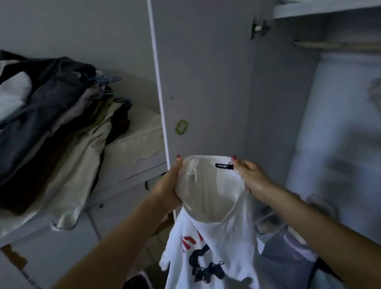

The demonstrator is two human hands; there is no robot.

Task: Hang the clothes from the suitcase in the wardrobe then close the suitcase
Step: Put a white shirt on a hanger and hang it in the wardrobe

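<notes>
I hold a white T-shirt (212, 239) up in front of me, at about 6 o'clock in my view, just before the open wardrobe door (203, 69). My left hand (168, 189) grips the collar on its left side, thumb up along the cloth and fingers curled behind it. My right hand (250, 175) pinches the collar's right side, beside the small black label (224, 166). Between them the neck opening gapes wide, and the body with its dark and red print hangs slack below.

The shirt looks light and thoroughly soft; it has no stiffness of its own and will sag wherever I let go. It is not fragile, though the neck could stretch if I pull hard. The collar and shoulder seams seem the best places to hold, since a hanger has to pass through the neck.

The wardrobe rail (352, 47) sits at 2 o'clock, under the shelf (336, 2). A pile of clothes (34, 122), some with what look like hanger hooks showing, lies at 10 o'clock on a low cabinet (125, 175). I see no hanger in either hand, so I judge that fetching one comes next.
</notes>
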